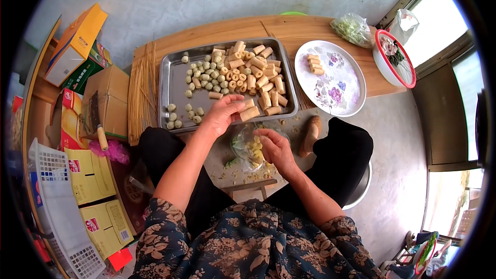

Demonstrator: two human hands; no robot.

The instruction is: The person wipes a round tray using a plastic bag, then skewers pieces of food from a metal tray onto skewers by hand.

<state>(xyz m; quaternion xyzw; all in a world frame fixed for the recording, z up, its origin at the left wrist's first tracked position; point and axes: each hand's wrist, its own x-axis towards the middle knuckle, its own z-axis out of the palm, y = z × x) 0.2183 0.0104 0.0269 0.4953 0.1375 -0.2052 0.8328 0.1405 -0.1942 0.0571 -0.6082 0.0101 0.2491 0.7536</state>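
Observation:
My left hand [223, 115] is closed around two hollow tan rolls [250, 113], held just over the tray's near edge. Lower and to the right, my right hand [277, 150] has its thumb and fingers pinched together; what they hold, if anything, is too small to make out. The metal tray [173, 88] carries a heap of similar tan rolls on its right side and pale green speckled balls [205, 76] on its left. Below my hands, a clear plastic bag [243, 142] with yellowish bits in it sits near the floor.
Thin bamboo skewers [142, 95] lie left of the tray on the wooden table [206, 30]. On the right are a flowered plate [330, 90] with several rolls, a bag of greens [352, 29] and a red-rimmed bowl [382, 67]. A knife [97, 119] leans by cardboard boxes [109, 93].

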